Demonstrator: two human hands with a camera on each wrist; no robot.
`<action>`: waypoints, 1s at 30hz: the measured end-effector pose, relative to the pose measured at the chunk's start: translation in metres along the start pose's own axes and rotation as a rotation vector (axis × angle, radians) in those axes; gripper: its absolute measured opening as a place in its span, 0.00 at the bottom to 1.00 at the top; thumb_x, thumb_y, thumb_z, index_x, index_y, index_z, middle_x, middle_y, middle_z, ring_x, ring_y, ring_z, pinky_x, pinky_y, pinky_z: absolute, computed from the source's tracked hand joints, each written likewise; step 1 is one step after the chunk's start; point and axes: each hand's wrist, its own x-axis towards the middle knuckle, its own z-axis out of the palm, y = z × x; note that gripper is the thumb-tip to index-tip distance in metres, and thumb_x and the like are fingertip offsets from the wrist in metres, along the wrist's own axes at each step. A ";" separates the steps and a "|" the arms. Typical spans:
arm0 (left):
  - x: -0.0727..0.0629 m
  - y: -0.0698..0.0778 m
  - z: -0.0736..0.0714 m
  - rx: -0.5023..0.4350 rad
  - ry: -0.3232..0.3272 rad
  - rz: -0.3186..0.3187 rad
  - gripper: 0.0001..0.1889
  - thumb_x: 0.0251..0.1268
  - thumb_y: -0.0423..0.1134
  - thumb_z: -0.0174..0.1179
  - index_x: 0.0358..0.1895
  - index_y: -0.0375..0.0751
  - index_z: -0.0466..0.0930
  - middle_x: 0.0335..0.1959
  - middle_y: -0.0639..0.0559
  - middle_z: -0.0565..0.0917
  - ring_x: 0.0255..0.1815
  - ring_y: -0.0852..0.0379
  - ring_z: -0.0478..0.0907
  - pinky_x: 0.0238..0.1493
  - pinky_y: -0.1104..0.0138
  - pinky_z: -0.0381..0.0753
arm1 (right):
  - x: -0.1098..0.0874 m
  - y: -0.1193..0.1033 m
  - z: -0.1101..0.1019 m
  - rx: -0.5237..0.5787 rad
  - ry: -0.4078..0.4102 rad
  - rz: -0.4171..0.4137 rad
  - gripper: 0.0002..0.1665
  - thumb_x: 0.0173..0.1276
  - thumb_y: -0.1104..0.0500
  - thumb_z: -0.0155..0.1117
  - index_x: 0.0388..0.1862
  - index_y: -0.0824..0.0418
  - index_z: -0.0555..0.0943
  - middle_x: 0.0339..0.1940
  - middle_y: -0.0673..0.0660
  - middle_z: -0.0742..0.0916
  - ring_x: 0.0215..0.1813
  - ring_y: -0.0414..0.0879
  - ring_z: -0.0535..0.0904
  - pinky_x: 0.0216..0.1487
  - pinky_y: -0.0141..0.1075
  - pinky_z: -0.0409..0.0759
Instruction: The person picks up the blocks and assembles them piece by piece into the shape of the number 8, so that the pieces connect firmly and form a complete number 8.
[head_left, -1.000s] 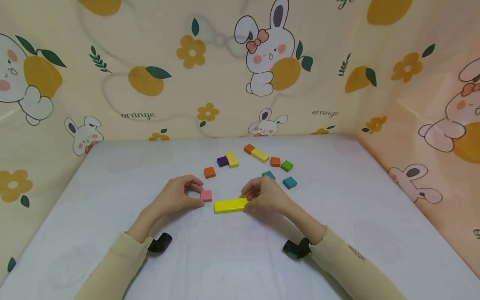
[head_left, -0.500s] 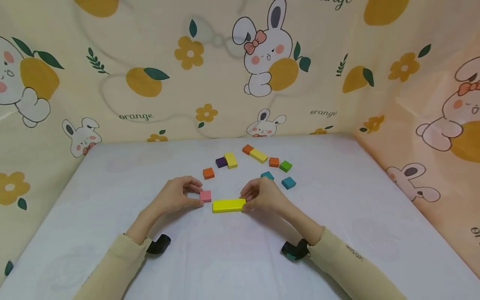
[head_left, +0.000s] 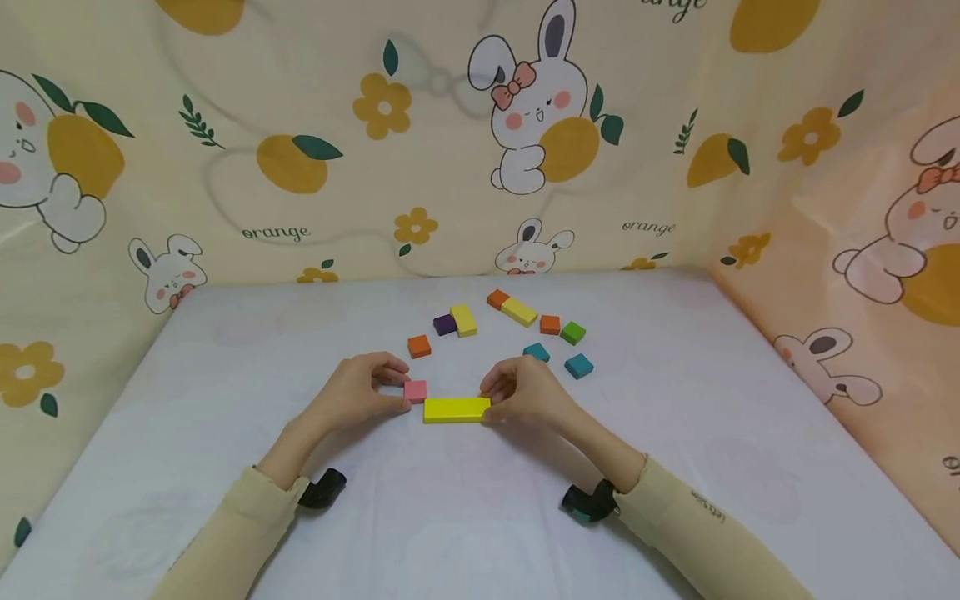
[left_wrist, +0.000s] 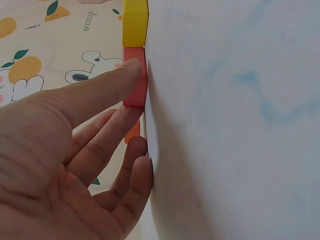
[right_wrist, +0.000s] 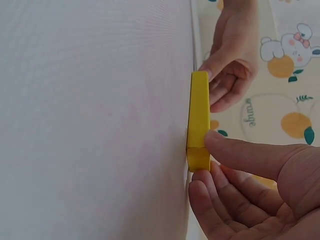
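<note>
My left hand (head_left: 363,385) pinches a small pink block (head_left: 415,391) between thumb and fingers, just left of the table's middle. The left wrist view shows the thumb on the near side of this pink block (left_wrist: 135,92). To its right lies a long bright yellow block (head_left: 453,410), laid lengthwise left to right. My right hand (head_left: 528,389) grips its right end, thumb on the near side, as the right wrist view shows on the yellow block (right_wrist: 199,112). In the head view the pink block's near right corner meets the yellow block's far left corner.
Behind the hands lie an orange block (head_left: 419,346), a purple block (head_left: 445,324) beside a pale yellow block (head_left: 463,320), and another pale yellow block (head_left: 519,311) end to end with an orange one. Farther right are a green block (head_left: 573,332) and two blue ones, including this blue block (head_left: 579,365).
The left hand has brought the pink block slightly right, and the yellow block has shifted slightly left and straightened. The small gap between them has closed.
</note>
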 end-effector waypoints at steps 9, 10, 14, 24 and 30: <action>0.000 0.001 -0.001 0.003 -0.014 0.000 0.25 0.52 0.41 0.76 0.53 0.40 0.80 0.45 0.53 0.86 0.49 0.50 0.78 0.56 0.53 0.74 | 0.001 0.001 0.000 0.000 0.005 0.004 0.16 0.49 0.68 0.81 0.36 0.61 0.85 0.31 0.51 0.86 0.32 0.46 0.81 0.37 0.34 0.82; 0.000 0.001 -0.002 0.002 -0.015 0.001 0.25 0.52 0.41 0.76 0.53 0.40 0.80 0.45 0.53 0.86 0.49 0.50 0.78 0.56 0.53 0.74 | 0.001 0.001 0.000 0.000 0.005 0.003 0.16 0.49 0.68 0.81 0.36 0.61 0.85 0.31 0.52 0.86 0.32 0.47 0.81 0.37 0.34 0.82; 0.000 0.000 -0.002 -0.004 -0.014 0.009 0.25 0.52 0.41 0.76 0.53 0.39 0.80 0.45 0.53 0.86 0.50 0.50 0.79 0.57 0.52 0.74 | 0.001 0.001 0.000 -0.002 0.010 -0.001 0.15 0.49 0.68 0.81 0.35 0.60 0.85 0.31 0.52 0.86 0.33 0.47 0.81 0.37 0.34 0.82; 0.000 0.001 -0.002 -0.005 -0.016 -0.008 0.25 0.52 0.42 0.76 0.53 0.40 0.80 0.45 0.54 0.86 0.49 0.50 0.79 0.56 0.52 0.74 | -0.001 0.001 -0.002 -0.004 0.013 -0.008 0.15 0.49 0.68 0.81 0.35 0.61 0.86 0.31 0.52 0.86 0.32 0.46 0.81 0.37 0.34 0.82; 0.000 0.000 -0.002 0.007 -0.018 -0.013 0.25 0.52 0.42 0.77 0.54 0.40 0.80 0.44 0.54 0.86 0.50 0.51 0.78 0.56 0.53 0.74 | 0.000 0.002 -0.001 -0.012 0.019 -0.018 0.15 0.49 0.68 0.81 0.35 0.60 0.86 0.31 0.52 0.87 0.33 0.46 0.81 0.38 0.34 0.82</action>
